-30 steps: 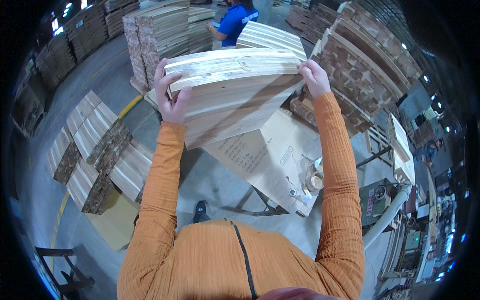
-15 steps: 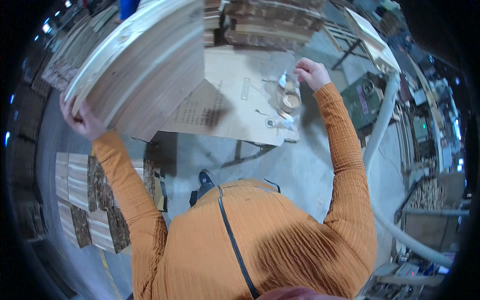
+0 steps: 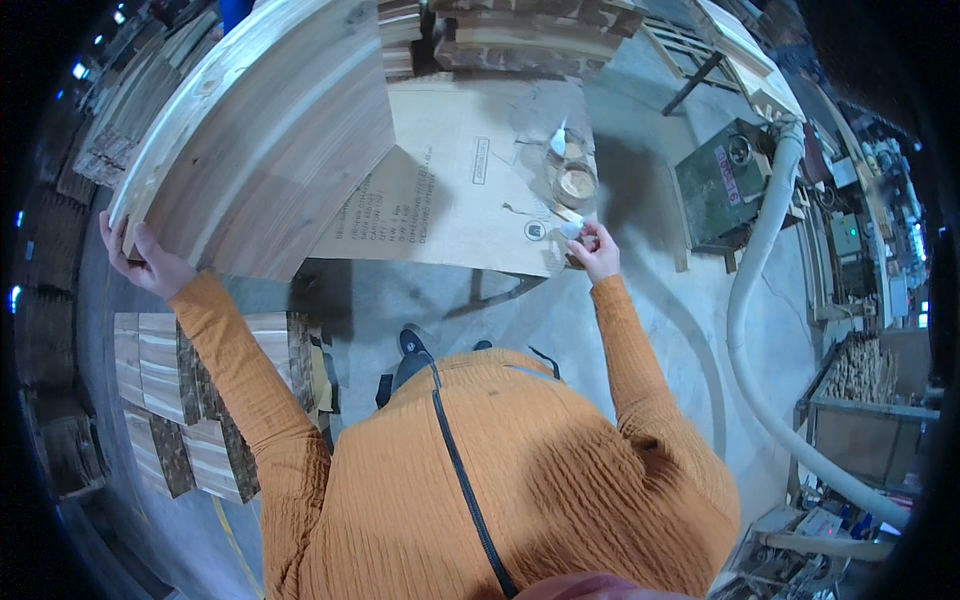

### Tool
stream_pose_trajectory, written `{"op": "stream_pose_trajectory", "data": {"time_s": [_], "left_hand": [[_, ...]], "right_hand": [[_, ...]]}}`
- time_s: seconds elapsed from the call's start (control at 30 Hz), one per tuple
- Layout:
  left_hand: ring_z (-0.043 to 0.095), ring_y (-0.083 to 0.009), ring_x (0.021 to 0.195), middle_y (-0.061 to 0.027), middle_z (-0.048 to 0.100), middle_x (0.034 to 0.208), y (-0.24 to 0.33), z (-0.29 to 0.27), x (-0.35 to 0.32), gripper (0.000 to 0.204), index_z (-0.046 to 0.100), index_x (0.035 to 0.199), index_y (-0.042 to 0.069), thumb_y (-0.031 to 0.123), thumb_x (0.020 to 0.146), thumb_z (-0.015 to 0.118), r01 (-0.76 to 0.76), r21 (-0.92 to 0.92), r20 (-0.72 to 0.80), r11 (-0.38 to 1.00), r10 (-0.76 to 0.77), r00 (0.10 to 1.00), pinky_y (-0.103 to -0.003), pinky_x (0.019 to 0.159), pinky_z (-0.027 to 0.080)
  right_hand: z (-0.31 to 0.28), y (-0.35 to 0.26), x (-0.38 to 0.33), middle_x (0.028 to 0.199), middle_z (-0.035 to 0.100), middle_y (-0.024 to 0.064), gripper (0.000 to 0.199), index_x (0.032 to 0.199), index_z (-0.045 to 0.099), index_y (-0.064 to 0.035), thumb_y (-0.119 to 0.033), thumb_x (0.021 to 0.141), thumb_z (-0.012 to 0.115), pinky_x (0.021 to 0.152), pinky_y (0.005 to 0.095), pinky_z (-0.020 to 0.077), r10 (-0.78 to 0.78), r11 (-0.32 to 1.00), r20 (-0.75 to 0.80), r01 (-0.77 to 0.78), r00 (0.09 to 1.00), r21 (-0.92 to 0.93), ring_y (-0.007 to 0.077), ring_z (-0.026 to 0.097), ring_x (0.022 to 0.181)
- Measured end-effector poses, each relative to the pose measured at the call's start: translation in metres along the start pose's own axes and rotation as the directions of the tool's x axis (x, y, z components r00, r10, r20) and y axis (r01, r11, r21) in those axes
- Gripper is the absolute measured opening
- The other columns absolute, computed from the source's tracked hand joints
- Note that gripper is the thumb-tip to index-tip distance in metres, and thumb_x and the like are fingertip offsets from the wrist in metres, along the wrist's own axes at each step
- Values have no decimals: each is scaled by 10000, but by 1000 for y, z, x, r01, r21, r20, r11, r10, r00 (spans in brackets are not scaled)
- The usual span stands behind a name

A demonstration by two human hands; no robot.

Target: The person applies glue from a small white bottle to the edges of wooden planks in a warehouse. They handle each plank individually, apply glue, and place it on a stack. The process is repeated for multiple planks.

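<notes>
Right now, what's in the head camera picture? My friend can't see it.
A person's left hand grips a big wooden panel by its edge; the right hand is at a small white thing near the edge of a cardboard sheet.

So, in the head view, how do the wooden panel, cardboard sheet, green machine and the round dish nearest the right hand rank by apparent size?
Largest to smallest:
1. Wooden panel and cardboard sheet: unsure, since the panel covers part of the sheet and runs out of frame.
2. Green machine.
3. Round dish.
</notes>
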State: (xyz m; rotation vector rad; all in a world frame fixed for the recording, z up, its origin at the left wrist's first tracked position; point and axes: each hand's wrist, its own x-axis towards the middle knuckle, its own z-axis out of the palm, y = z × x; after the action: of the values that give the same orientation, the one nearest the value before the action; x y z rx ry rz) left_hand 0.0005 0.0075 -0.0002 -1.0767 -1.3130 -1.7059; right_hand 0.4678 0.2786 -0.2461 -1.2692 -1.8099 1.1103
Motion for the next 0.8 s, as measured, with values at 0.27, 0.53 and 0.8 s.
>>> {"op": "stream_pose_trajectory", "data": {"time_s": [0.27, 0.53, 0.8], "left_hand": [[376, -296, 1251, -182, 370, 1364, 4, -4, 5, 261, 535, 1063, 73, 77, 805, 572, -54, 52, 34, 997, 53, 998, -404, 1042, 293], [329, -334, 1283, -192, 354, 1375, -1, -6, 5, 295, 545, 1028, 65, 151, 762, 637, -54, 44, 36, 998, 53, 998, -436, 1082, 200], [357, -337, 1255, -211, 334, 1373, -1, -8, 15, 316, 547, 1029, 61, 167, 759, 671, -22, 51, 47, 998, 20, 999, -420, 1046, 270]], "right_hand": [[15, 14, 8, 808, 593, 63, 246, 886, 558, 17, -128, 741, 693, 668, 294, 486, -61, 998, -273, 60, 960, -13, 155, 582, 708], [37, -244, 103, 888, 602, 97, 215, 1028, 523, 40, -95, 866, 563, 687, 266, 497, -464, 696, -126, 449, 877, 560, 153, 592, 756], [153, -457, 145, 663, 500, 13, 171, 938, 556, -2, -166, 891, 558, 555, 265, 438, -630, 365, 160, 108, 760, 925, 95, 452, 558]]}}
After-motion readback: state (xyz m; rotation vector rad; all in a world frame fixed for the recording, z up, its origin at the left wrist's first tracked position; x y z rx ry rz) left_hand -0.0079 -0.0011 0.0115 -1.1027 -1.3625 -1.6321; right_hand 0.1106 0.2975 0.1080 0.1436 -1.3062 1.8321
